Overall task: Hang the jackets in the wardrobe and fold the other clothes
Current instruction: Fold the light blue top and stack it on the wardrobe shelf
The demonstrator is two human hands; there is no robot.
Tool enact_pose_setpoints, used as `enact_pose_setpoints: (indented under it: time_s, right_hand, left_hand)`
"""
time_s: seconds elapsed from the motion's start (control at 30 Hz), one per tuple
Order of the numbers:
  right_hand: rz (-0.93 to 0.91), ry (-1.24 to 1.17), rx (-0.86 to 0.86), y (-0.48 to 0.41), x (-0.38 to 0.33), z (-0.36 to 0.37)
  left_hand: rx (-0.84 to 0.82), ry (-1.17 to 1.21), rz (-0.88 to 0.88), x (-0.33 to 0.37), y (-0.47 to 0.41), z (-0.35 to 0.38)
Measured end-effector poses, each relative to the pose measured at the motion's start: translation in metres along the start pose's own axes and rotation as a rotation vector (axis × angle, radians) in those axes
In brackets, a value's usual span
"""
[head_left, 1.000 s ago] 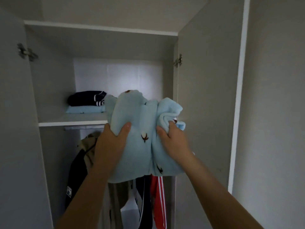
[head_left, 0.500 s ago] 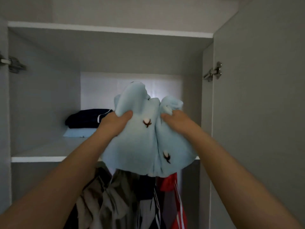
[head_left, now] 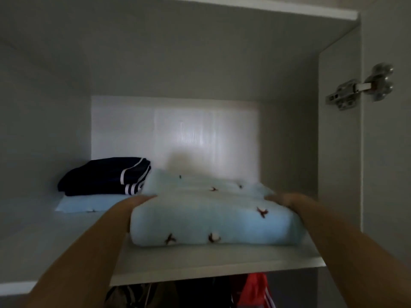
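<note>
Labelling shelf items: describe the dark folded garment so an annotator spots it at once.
Find the wardrobe's upper shelf. At its back left sits a stack of two folded items; the navy garment is the top one, lying on a pale blue piece. Its dark cloth and white stripes set it apart from that piece and from the patterned bundle to its right.

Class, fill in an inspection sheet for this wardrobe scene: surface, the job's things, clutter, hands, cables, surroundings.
Surface: wardrobe shelf, pale and flat.
Job's things: light blue garment, folded, lies on the shelf; navy garment, folded, sits on a pale blue folded item at back left.
Clutter: nothing seen.
Hands: left hand and right hand touch the light blue garment's sides; grip too blurred to tell.
Cables: nothing seen.
Surroundings: metal hinge at right; red garment hangs below the shelf.
</note>
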State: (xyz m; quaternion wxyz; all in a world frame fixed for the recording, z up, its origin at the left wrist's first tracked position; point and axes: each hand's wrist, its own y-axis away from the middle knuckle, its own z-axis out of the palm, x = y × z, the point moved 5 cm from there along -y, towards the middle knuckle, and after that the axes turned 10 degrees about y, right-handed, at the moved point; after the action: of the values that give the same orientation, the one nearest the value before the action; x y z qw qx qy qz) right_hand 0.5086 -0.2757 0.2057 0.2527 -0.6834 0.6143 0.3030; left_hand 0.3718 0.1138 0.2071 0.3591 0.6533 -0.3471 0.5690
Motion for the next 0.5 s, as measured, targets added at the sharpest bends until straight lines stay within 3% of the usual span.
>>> enact_pose_setpoints:
  time_s: [0.1, 0.17, 0.23, 0.3, 0.33, 0.37, 0.43, 0.5]
  right_hand:
    - [-0.001, 0.395, -0.066, -0.016, -0.001, 0.007]
    - [-0.018, 0.602, 0.021, -0.018, -0.018, -0.005]
    - [-0.153, 0.679, 0.182, -0.012, -0.051, -0.008]
    - [-0.37, 0.611, 0.142, 0.002, -0.081, 0.021]
    - [-0.434, 0.6, 0.038, 0.011, -0.088, 0.044]
    - [-0.456, 0.604, -0.081, 0.016, -0.088, 0.067]
    - [-0.306, 0.523, -0.239, 0.018, -0.069, 0.083]
    - [-0.165, 0.482, -0.234, 0.013, -0.052, 0.07]
  left_hand:
    - [-0.051, -0.167, -0.103, -0.003, -0.01, 0.0]
    - [-0.038, -0.501, -0.033, 0.019, -0.012, -0.002]
    - [0.076, -0.84, 0.347, 0.063, -0.005, 0.011]
    - [-0.029, -0.886, 0.621, 0.08, 0.009, 0.043]
    - [-0.151, -0.909, 0.66, 0.075, 0.014, 0.06]
    - [-0.305, -0.964, 0.608, 0.061, 0.016, 0.075]
    - [-0.514, -1.069, 0.363, 0.025, 0.008, 0.088]
    - [-0.512, -1.098, 0.281, 0.019, 0.002, 0.084]
